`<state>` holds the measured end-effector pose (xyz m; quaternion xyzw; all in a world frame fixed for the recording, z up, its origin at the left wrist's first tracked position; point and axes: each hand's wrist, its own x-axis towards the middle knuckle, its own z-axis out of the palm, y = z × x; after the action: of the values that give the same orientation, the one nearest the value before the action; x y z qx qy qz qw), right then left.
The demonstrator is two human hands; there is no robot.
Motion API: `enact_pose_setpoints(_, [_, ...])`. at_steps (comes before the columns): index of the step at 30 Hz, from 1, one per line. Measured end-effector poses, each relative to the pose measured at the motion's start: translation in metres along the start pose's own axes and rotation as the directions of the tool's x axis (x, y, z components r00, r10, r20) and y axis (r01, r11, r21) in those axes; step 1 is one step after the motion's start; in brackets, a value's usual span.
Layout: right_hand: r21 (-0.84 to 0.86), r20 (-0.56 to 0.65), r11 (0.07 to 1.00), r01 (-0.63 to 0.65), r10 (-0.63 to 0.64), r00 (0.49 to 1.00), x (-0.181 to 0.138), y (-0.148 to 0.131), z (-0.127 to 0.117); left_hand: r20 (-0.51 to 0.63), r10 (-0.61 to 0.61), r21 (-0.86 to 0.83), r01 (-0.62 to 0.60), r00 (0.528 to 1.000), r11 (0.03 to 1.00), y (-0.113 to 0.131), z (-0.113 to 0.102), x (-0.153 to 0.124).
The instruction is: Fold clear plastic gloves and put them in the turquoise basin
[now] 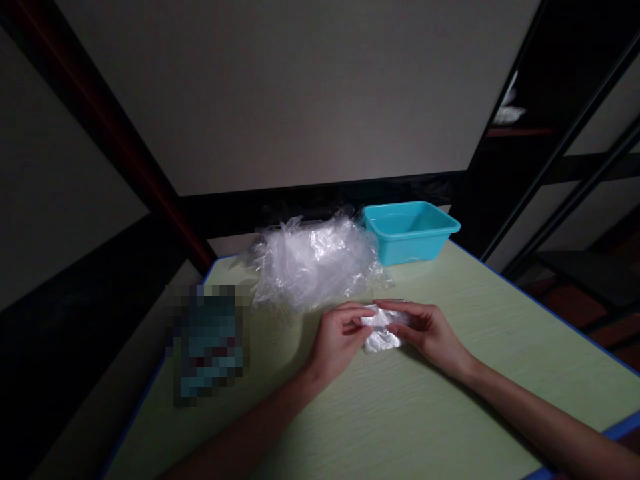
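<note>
Both of my hands meet over the middle of a pale green table (450, 400). My left hand (337, 340) and my right hand (425, 330) pinch the same small, crumpled piece of clear plastic film (380, 330) between fingers and thumbs, just above the tabletop. Right behind my hands lies a loose heap of clear plastic bags (313, 260), apart from the piece I hold.
A turquoise plastic basin (407, 230) with water in it stands at the table's far edge, right of the heap. A blurred-out object (207, 343) lies at the left edge. The table has a blue rim; dark metal frames rise on both sides.
</note>
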<state>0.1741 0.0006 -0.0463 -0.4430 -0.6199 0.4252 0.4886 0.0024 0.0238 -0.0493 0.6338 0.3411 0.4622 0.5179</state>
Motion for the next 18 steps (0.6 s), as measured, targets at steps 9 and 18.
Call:
enact_pose_setpoints(9, [-0.021,0.011,0.998,0.051,-0.051,0.999,-0.0001,0.0016,-0.0007,0.006,0.006,0.041,-0.007,1.000,0.999,-0.0006,-0.0020,-0.0015])
enact_pose_setpoints(18, [0.067,-0.012,0.991,0.117,-0.117,0.993,0.0017,0.0017,0.0012,-0.006,-0.034,-0.080,0.033,0.999,0.996,0.0019,-0.0009,-0.0011])
